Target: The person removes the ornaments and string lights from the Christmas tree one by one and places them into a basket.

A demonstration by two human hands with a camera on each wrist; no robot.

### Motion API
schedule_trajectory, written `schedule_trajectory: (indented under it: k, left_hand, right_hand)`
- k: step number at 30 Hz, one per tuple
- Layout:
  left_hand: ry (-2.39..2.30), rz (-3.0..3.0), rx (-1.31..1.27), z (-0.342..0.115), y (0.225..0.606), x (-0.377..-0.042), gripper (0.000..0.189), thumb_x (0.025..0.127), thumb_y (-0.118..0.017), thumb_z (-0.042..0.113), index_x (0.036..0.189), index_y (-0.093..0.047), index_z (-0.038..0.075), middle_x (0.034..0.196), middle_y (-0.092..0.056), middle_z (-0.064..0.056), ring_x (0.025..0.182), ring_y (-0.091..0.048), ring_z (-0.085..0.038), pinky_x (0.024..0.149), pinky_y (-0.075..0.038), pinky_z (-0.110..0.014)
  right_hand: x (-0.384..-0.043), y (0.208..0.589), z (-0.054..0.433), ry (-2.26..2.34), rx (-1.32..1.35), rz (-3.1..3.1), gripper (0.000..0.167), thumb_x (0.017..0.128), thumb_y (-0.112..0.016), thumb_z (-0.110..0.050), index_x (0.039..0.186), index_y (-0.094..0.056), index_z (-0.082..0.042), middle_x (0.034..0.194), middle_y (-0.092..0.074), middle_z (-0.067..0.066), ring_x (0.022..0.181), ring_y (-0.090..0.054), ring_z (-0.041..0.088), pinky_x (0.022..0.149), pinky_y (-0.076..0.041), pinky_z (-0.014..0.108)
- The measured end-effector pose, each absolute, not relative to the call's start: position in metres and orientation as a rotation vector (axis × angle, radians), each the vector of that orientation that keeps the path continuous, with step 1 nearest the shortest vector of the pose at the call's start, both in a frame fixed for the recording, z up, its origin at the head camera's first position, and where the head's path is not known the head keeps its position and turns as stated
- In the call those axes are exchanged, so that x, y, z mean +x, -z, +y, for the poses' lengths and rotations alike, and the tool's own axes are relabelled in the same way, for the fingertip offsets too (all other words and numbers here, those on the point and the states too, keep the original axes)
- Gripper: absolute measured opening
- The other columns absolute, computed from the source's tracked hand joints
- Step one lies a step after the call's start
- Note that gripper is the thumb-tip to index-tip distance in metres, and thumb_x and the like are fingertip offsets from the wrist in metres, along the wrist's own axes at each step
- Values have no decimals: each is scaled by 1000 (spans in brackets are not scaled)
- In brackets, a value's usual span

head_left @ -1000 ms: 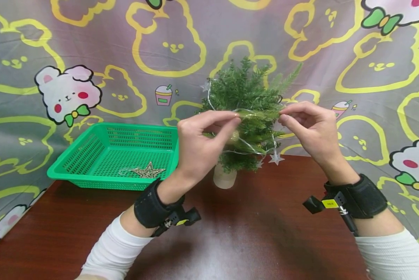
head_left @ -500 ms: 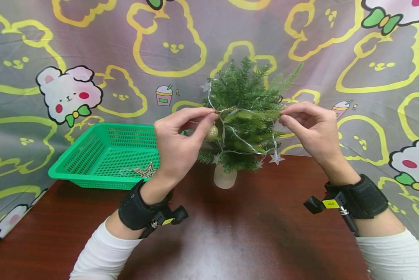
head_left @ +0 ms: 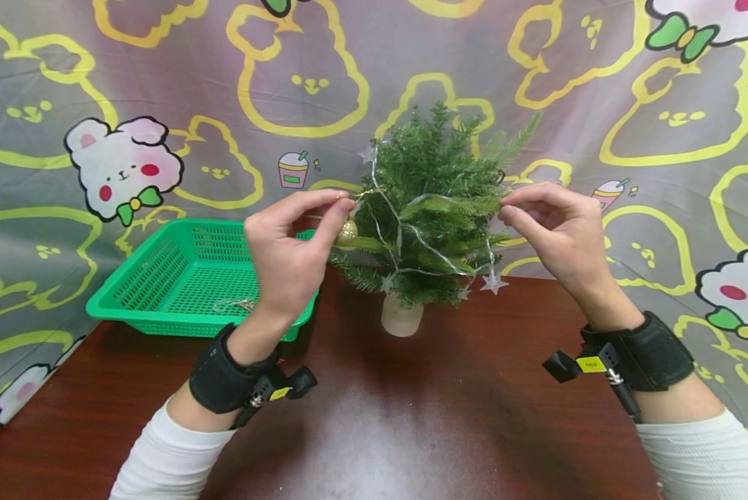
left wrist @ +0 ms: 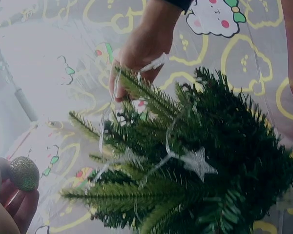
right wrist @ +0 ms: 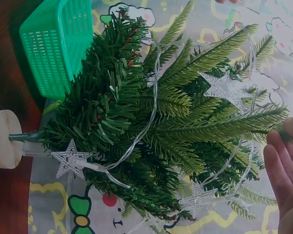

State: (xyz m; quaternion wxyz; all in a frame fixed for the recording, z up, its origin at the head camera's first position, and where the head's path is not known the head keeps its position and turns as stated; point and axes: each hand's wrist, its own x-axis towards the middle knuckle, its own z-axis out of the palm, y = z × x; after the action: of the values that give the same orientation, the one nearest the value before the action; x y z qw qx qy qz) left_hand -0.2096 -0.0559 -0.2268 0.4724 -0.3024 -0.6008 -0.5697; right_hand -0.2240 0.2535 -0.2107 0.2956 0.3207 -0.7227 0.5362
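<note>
I saw that the left hand [head_left: 289,250] had its fingers pinched on a gold string [head_left: 367,192], which ran rightward toward the tree [head_left: 436,153]; the ball [head_left: 348,232] hung just below them. The right hand [head_left: 564,232], farther away, pinched a branch tip [right wrist: 274,115].

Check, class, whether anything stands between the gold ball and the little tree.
Nothing visible does: in the left wrist view, only patterned cloth shows behind the gap between gold ball and tree.
</note>
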Motion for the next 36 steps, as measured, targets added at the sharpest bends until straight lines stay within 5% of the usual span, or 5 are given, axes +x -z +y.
schedule_trajectory:
  k: [25, 36]
  left_hand:
    - [1384, -1677, -507, -101, 252, -224, 15, 86, -77, 14, 94, -79, 2, 86, -77, -16, 70, -68, 4, 63, -51, -14]
    - [1238, -1869, -407, -118, 269, -240, 15, 88, -75, 18, 97, -79, 6, 87, -78, -12, 71, -61, 17, 65, -49, -8]
  right_hand:
    - [-223, 212, 255, -1420, 846, -1927, 13, 86, -64, 13, 98, -68, 15, 90, -72, -2, 76, -69, 5, 71, -54, 14]
    - [-224, 214, 256, -1426, 838, -1923, 13, 86, -64, 13, 98, -68, 15, 91, -72, -1, 77, -70, 7, 72, -54, 14]
